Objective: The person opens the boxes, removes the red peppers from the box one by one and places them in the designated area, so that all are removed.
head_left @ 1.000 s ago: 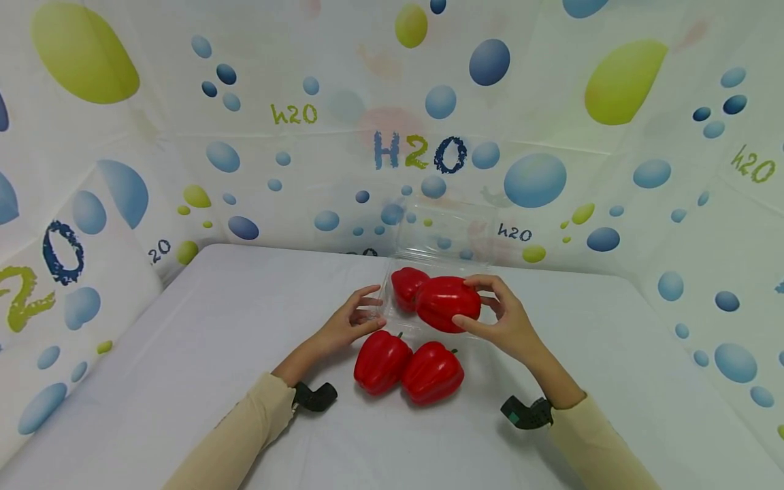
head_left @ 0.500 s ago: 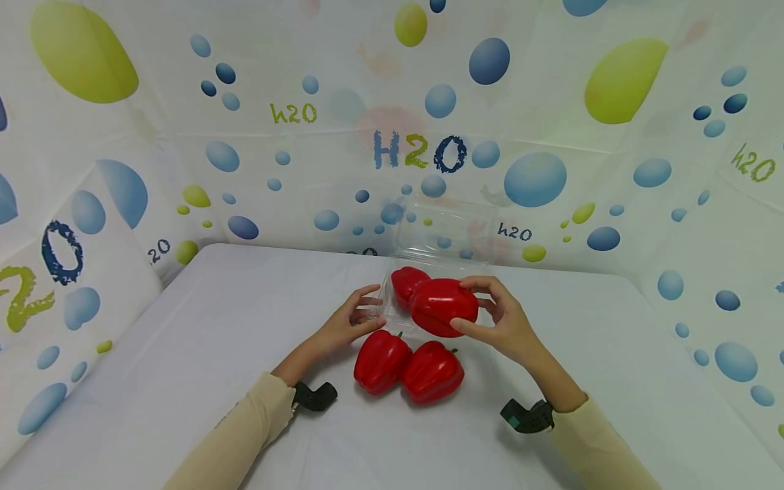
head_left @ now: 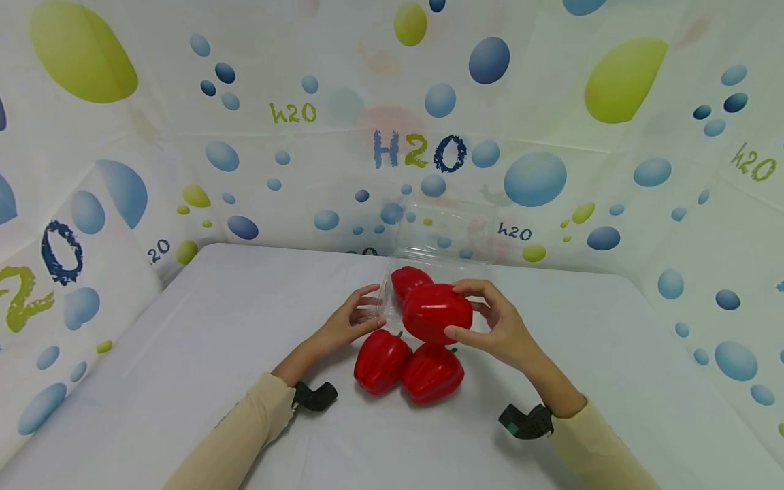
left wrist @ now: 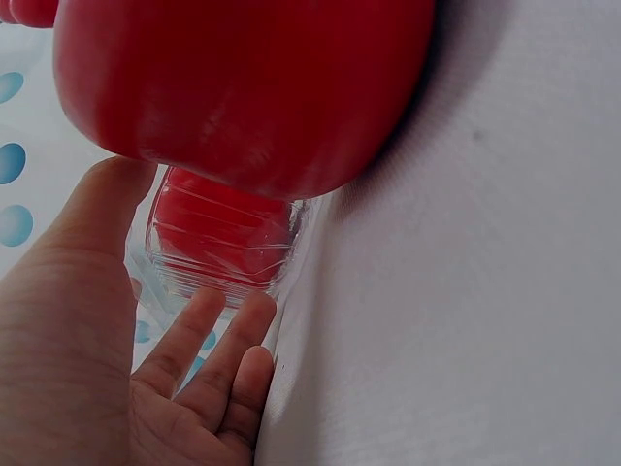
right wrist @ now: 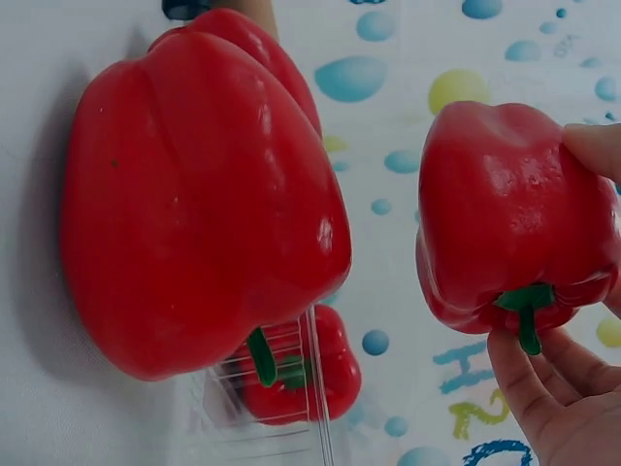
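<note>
My right hand [head_left: 499, 331] grips a red bell pepper [head_left: 436, 314] between thumb and fingers, raised above the table. In the right wrist view its green stem [right wrist: 527, 316] faces the fingers. A clear plastic clamshell box [head_left: 484, 273] stands behind it with the lid raised. Another bell pepper [head_left: 409, 282] lies inside at the box's left. My left hand [head_left: 340, 328] has its fingers spread at the box's left wall, fingertips right at the plastic in the left wrist view. Two more bell peppers, a left one [head_left: 382, 362] and a right one [head_left: 432, 373], lie on the table in front of the box.
A white cloth covers the table [head_left: 245, 320]. Behind it hangs a white curtain [head_left: 343, 54] printed with blue and green drops. Each wrist wears a black camera, the left one [head_left: 315, 397] and the right one [head_left: 527, 421].
My right hand has drawn the held bell pepper leftward and slightly toward me, so it now overlaps the top of the front right pepper. My left hand has stayed in place.
</note>
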A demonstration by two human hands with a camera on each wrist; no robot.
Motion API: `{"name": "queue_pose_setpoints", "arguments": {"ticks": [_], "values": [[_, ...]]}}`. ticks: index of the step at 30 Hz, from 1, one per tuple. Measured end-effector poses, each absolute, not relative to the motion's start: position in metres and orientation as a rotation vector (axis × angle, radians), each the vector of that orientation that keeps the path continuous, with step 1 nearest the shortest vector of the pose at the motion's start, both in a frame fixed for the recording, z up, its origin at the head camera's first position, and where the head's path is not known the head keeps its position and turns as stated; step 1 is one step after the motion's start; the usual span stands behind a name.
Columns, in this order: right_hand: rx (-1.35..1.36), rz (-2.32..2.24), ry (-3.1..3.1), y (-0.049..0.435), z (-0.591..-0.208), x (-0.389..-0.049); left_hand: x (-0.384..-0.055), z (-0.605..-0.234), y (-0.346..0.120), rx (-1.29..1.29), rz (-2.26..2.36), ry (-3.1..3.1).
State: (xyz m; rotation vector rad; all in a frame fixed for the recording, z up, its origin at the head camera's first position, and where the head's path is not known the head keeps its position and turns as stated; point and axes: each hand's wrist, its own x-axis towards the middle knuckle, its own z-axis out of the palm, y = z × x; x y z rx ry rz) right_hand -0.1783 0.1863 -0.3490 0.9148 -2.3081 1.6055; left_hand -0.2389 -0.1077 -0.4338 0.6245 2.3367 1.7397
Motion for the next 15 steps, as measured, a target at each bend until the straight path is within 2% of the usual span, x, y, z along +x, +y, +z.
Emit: {"name": "queue_pose_setpoints", "arguments": {"ticks": [15], "values": [[1.03, 1.62, -2.276, 0.1783, -0.3498, -0.1718, -0.2408, -0.4364, -0.107, 0.588, 1.725, 2.334]]}}
